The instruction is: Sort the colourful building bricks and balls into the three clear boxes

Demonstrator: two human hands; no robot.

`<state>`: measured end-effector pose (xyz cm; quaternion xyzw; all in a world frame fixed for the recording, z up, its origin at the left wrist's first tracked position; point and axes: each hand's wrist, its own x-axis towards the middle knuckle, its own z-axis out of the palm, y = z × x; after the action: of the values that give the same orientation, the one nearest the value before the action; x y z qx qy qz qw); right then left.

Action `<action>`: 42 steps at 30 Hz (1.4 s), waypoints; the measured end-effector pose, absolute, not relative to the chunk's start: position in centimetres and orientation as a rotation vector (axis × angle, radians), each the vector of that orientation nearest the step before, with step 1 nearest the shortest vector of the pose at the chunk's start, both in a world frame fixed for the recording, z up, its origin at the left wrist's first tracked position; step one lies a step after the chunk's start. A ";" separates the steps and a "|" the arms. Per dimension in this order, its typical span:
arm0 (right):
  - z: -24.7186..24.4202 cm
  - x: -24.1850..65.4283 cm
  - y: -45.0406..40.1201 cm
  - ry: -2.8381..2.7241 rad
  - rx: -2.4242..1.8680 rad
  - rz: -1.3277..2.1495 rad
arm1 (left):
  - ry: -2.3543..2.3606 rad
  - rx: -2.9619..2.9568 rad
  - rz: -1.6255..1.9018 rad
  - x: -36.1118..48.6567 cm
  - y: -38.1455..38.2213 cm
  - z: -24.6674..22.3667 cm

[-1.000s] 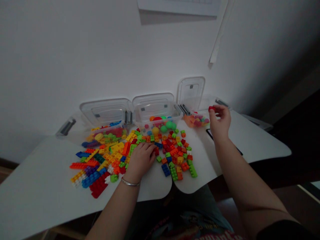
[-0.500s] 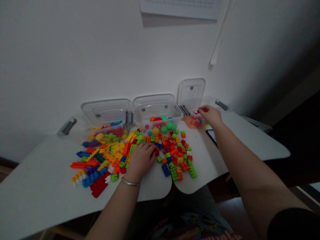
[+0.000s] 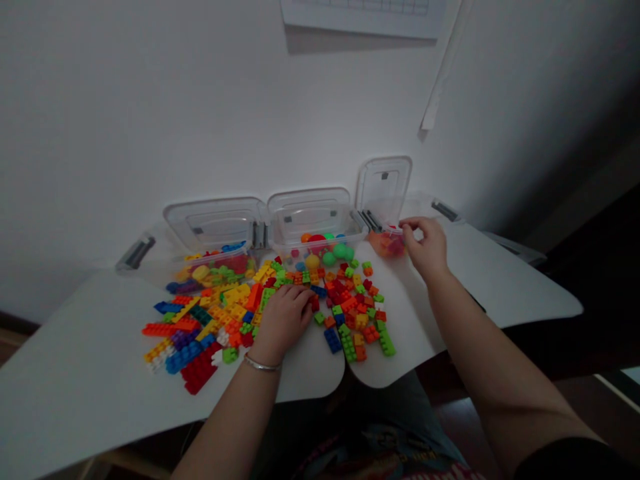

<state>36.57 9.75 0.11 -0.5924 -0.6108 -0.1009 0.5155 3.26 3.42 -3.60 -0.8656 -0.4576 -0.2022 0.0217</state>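
Observation:
My left hand rests palm down in the loose bricks, its fingers curled beside a small red brick; what is under the fingertips is hidden. My right hand hovers at the front of the right clear box, thumb and forefinger apart, with nothing seen between them. Red and orange pieces show in that box. Long bricks in many colours, such as a dark red one, lie left of my left hand. Smaller ones, with a blue brick and a green brick, lie to its right.
A middle clear box holds coloured balls, and a left clear box holds mixed pieces. Their lids lean against the wall. The white table has a rounded gap at its front edge. A dark flat object lies partly behind my right forearm.
My right hand has shifted slightly right and down, and its thumb and forefinger have parted; the red piece at its fingertips is no longer there. My left hand has stayed in place.

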 end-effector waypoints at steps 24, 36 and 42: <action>-8.8 33.5 8.1 -1.967 -1.533 -0.020 | -1.451 -2.694 -0.604 3.3 3.3 -3.3; -8.7 33.5 7.9 -1.925 -1.605 -0.047 | -1.431 -2.687 -0.602 3.2 3.4 -3.5; -8.8 33.5 8.0 -1.873 -1.586 -0.006 | -1.438 -2.682 -0.598 3.2 3.5 -3.5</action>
<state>33.50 7.97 -8.77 -0.6086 -0.7184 -0.0024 0.3369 3.22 3.46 -3.49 -0.8646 -0.4636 -0.1928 0.0199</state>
